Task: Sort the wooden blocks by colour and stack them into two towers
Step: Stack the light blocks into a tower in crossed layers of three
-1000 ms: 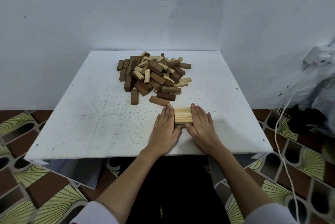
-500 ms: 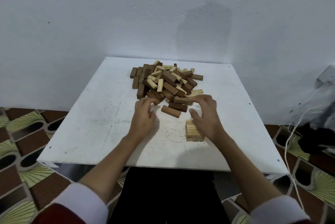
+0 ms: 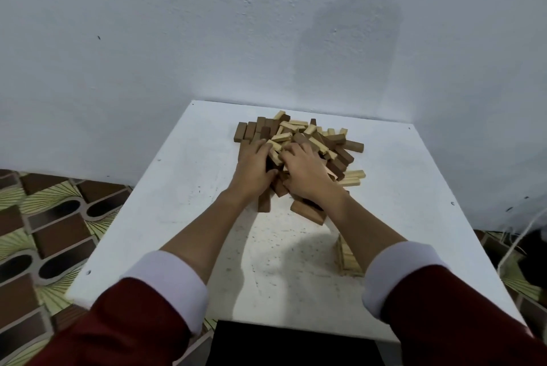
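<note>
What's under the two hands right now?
The mixed block pile: both the left hand and right hand rest on it. Which blocks the fingers grip is hidden.

Block pile (image 3: 299, 146) sits at far centre of table (image 3: 177, 217), nr the wall. Left hand (image 3: 254, 170) & right hand (image 3: 307, 176) rest on its near side, left of the low stack (image 3: 349, 256) at near right

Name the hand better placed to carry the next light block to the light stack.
Right, probably. The right hand is in the pile on the side nearer the light stack, which stands beside the right forearm. The left hand would have to cross over.
</note>
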The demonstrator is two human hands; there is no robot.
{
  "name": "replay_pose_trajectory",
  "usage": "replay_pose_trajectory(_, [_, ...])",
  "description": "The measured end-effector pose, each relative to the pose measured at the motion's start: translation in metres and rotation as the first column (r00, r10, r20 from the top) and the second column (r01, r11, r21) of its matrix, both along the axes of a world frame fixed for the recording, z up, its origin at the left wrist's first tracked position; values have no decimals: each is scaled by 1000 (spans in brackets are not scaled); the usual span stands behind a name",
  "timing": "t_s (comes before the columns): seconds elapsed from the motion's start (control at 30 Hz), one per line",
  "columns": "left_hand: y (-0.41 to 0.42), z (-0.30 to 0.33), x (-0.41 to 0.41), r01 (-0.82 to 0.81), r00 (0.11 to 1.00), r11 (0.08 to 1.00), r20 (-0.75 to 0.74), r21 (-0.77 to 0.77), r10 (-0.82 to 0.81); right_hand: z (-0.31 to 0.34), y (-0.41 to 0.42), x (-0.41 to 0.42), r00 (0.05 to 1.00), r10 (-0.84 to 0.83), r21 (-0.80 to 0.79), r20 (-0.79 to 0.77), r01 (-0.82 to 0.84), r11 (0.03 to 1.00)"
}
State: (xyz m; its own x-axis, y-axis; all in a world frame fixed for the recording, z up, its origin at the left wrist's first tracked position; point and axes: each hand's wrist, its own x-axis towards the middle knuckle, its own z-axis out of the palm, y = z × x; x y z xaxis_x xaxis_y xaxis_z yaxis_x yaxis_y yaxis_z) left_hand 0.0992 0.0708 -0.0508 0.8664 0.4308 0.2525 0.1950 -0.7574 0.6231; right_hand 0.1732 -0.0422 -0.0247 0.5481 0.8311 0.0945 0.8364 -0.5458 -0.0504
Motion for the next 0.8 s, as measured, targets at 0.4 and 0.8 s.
replay_pose_trajectory(0.4, [9, 1, 13, -5, 999, 1000, 32, -27, 6, 8, 2, 19, 997, -60, 142, 40, 54, 988])
replay_pose_trajectory(0.8, [22, -9, -14, -100, 984, 986, 136, -132, 118, 10, 48, 11, 967, -256, 33, 1, 255, 966])
